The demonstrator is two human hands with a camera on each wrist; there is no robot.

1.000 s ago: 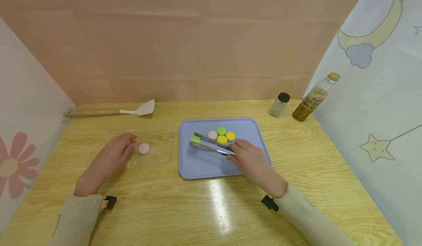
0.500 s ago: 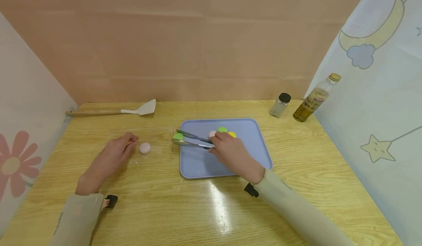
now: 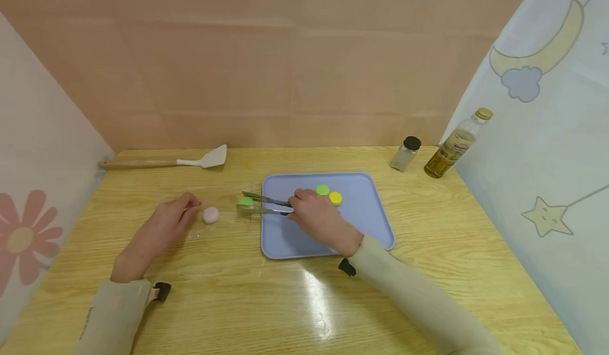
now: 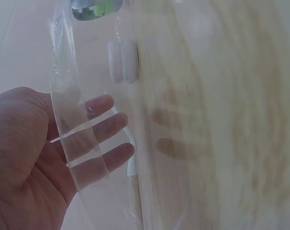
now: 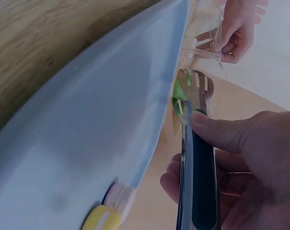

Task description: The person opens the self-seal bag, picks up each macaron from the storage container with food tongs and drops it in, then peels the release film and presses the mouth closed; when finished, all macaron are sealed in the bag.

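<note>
My left hand pinches the edge of a clear plastic bag, its other fingers spread behind the film in the left wrist view. A pink macaron lies within the bag, just right of that hand. Metal serving tongs with dark handle grips are held by my right hand, thumb on top. Between the tong heads sits a green macaron, left of the tray rim and at the bag's mouth. On the blue tray are another green macaron, a yellow one and others partly hidden by my right hand.
A spatula with a wooden handle lies at the back left of the table. At the back right stand a black-capped jar and an oil bottle. Fabric-like walls enclose the table's back and sides.
My right hand has moved left with the tongs, carrying the green macaron from above the tray past its left rim to the bag's mouth. The left hand stays nearly still.
</note>
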